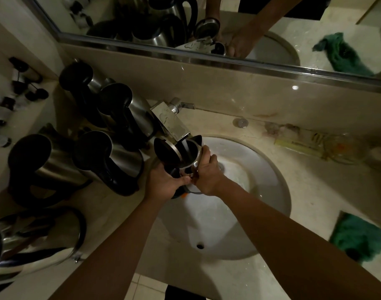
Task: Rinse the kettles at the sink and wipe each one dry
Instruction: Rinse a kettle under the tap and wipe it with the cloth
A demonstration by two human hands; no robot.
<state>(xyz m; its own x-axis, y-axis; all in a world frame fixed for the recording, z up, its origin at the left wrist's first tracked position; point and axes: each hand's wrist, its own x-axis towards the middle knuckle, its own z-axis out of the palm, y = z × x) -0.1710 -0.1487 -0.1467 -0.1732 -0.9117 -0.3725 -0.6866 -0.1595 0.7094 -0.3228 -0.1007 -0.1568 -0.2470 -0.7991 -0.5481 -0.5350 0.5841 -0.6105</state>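
Observation:
I hold a steel kettle (188,153) with its black lid (163,151) swung open, mouth right under the chrome tap spout (174,124), above the white sink (261,169). My left hand (163,182) grips the black handle at the kettle's near side. Around the steel body on the right curls my right hand (207,174). Several more steel kettles with black lids and handles (111,156) crowd the counter to the left. A green cloth (362,239) lies on the counter at the right.
A mirror (228,24) runs along the back wall above a stone ledge. Small bottles (23,83) stand at the far left. A clear plastic packet (336,148) lies behind the sink on the right. The marble counter (315,202) surrounds the basin.

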